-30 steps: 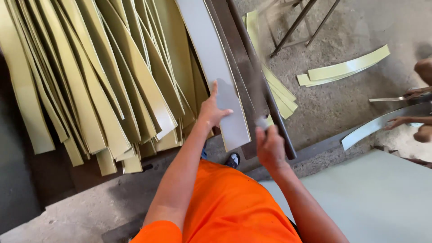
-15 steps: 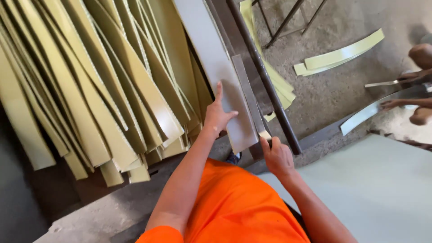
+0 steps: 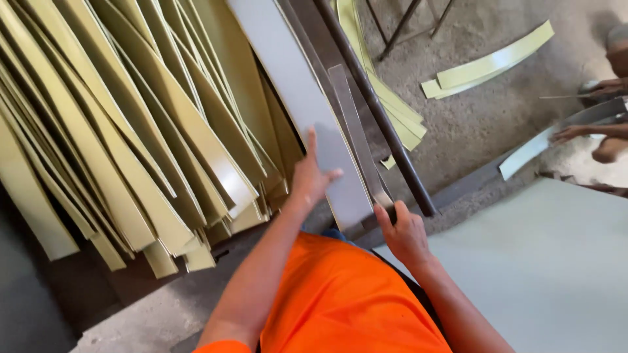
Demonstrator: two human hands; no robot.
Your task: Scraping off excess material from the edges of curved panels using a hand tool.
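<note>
Against the fanned stack of pale yellow-green strips [image 3: 131, 131] leans a wide flat grey sheet-metal strip [image 3: 294, 85]. Left hand [image 3: 311, 178] presses flat on it, fingers spread, grasping nothing. Right hand [image 3: 404, 232], beside that strip's lower end, is clenched around a narrow grey strip [image 3: 356, 131].

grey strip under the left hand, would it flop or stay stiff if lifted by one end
The grey strip is long, thin and flat, so it would probably sag. Its smooth face looks slippery. The left hand lies flat on it; the right hand grips a narrow blade.

Strip pile [image 3: 131, 150] left of wide strip [image 3: 307, 117]; metal bar [image 3: 373, 104] right of it
</note>
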